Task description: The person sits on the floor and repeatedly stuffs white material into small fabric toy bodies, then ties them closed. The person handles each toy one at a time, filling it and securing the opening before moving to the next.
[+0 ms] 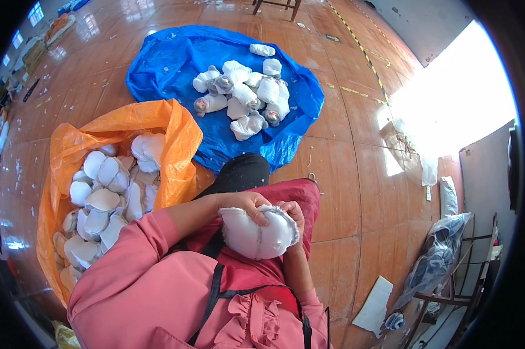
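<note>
Above my lap I hold a white padded fabric piece, rounded, with a seam down its middle and a fuzzy grey-white edge. My left hand is closed on its upper edge, thumb pressed onto the white surface. At the piece's right edge, the fingers of my right hand are curled round the fuzzy rim. Whether a small tool is between the fingers I cannot tell. To my left, an orange sack stands open, filled with many similar white and beige padded cup-shaped pieces.
Ahead lies a blue plastic sheet bearing a heap of white stuffed bundles, some with grey fuzzy parts. On the right are a white flat piece, a clear plastic bag and a chair-like frame. Tiled floor surrounds me.
</note>
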### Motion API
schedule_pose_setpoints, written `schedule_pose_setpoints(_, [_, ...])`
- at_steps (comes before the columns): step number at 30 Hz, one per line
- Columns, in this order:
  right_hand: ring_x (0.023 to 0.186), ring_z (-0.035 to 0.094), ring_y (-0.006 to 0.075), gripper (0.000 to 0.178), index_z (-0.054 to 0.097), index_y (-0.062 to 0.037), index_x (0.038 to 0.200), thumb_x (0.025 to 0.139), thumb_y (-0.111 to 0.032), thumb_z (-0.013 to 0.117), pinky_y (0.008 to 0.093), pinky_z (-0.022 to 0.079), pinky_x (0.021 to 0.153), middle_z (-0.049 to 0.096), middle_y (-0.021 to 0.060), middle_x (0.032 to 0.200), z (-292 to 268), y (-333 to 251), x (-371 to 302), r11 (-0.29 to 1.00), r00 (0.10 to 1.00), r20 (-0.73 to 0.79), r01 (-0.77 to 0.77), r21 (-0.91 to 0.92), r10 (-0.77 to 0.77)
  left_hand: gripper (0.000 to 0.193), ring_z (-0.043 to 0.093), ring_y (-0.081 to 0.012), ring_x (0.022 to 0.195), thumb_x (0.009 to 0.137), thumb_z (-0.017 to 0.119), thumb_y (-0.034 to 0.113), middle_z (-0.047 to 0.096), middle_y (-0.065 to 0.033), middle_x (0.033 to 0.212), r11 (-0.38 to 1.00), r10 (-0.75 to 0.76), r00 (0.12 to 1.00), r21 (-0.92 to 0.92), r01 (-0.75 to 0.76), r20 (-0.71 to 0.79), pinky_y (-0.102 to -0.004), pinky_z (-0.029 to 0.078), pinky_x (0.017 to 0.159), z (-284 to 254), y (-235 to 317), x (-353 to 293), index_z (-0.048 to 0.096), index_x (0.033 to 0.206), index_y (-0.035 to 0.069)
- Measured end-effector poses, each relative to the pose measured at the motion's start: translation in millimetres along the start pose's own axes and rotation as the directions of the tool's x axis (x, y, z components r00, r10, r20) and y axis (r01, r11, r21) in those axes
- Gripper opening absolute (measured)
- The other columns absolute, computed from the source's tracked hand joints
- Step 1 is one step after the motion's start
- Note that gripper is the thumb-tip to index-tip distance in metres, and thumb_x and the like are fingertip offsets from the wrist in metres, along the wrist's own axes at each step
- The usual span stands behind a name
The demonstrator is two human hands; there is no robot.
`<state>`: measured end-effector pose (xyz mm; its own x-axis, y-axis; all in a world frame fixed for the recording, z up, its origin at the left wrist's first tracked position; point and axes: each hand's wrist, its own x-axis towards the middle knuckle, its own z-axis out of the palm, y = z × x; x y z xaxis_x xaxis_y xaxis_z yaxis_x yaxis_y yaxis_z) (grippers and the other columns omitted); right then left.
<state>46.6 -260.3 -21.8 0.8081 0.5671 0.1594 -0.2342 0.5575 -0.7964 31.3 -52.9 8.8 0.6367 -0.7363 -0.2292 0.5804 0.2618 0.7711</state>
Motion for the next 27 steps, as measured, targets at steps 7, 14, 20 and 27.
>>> schedule_pose_setpoints(7, [0.077, 0.058, 0.0050, 0.019, 0.058, -0.0079, 0.097, 0.103, -0.025, 0.053, 0.0205, 0.047, 0.067, 0.062, -0.0029, 0.088, 19, -19, -6, 0.925, 0.928, -0.178, -0.354, -0.141, 0.328, 0.033, 0.060, -0.0156, 0.098, 0.078, 0.081, 0.018, 0.064, -0.0037, 0.099, 0.995, 0.024, 0.998, 0.100, -0.018, -0.054, -0.0306, 0.045, 0.089, -3, -1, -9, 0.071, 0.104, 0.000])
schedule_pose_setpoints(14, [0.084, 0.061, 0.0085, 0.018, 0.063, -0.0045, 0.106, 0.099, -0.019, 0.056, 0.0234, 0.051, 0.075, 0.065, 0.0011, 0.099, 3, -13, -14, 0.913, 0.914, -0.091, -0.403, -0.064, 0.396, 0.030, 0.055, -0.0152, 0.100, 0.076, 0.082, 0.015, 0.060, -0.0035, 0.100, 0.979, 0.182, 0.980, 0.110, -0.174, -0.074, -0.0300, 0.041, 0.092, -8, -8, -8, 0.073, 0.100, 0.000])
schedule_pose_setpoints(20, [0.101, 0.063, 0.0159, 0.037, 0.059, -0.0004, 0.127, 0.096, -0.021, 0.060, 0.0301, 0.052, 0.088, 0.065, 0.0079, 0.118, 2, -14, -10, 0.897, 0.896, -0.088, -0.441, -0.044, 0.436, 0.027, 0.055, -0.0143, 0.100, 0.075, 0.081, 0.011, 0.057, -0.0026, 0.102, 0.936, 0.353, 0.929, 0.039, -0.351, -0.112, -0.0287, 0.041, 0.091, -5, -3, -13, 0.073, 0.099, 0.001])
schedule_pose_setpoints(27, [0.123, 0.055, 0.0225, 0.100, 0.042, 0.0009, 0.143, 0.066, -0.046, 0.086, 0.0380, 0.045, 0.103, 0.056, 0.0125, 0.135, 6, -28, -3, 0.934, 0.933, 0.151, -0.342, 0.098, 0.326, 0.029, 0.053, -0.0147, 0.107, 0.079, 0.079, 0.018, 0.053, -0.0031, 0.111, 0.910, 0.413, 0.899, 0.038, -0.412, -0.148, -0.0314, 0.040, 0.095, 1, 8, -12, 0.071, 0.101, 0.001])
